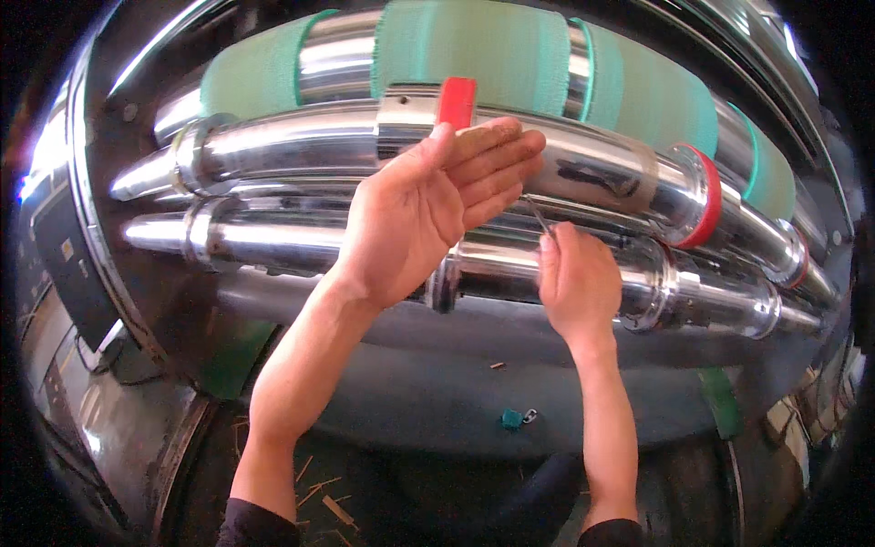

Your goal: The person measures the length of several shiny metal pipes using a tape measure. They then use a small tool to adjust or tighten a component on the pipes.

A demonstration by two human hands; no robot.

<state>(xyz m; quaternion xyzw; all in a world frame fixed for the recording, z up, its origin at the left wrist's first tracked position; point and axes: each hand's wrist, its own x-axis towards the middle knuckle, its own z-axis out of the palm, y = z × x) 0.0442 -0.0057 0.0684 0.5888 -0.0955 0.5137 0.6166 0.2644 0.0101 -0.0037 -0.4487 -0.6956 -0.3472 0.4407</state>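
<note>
My left hand (428, 196) is open, its palm turned up and its fingers stretched out side by side, in front of the upper polished metal shaft (283, 141). Whether its back touches the shaft cannot be seen. Just beyond the fingers, a metal collar (406, 109) with a red band (458, 102) sits around that shaft. My right hand (583, 283) is closed on a thin metal rod-like tool (540, 215), whose far end points up and left toward the gap between the shafts. The lower metal shaft (501, 269) runs behind this hand.
Wide green-covered rollers (474, 50) lie behind the shafts. Another red ring (702, 199) circles the upper shaft at the right. Below are a dark curved panel (401, 365), a small teal block (511, 418) beside a metal link (530, 417), and scattered wood slivers (337, 509).
</note>
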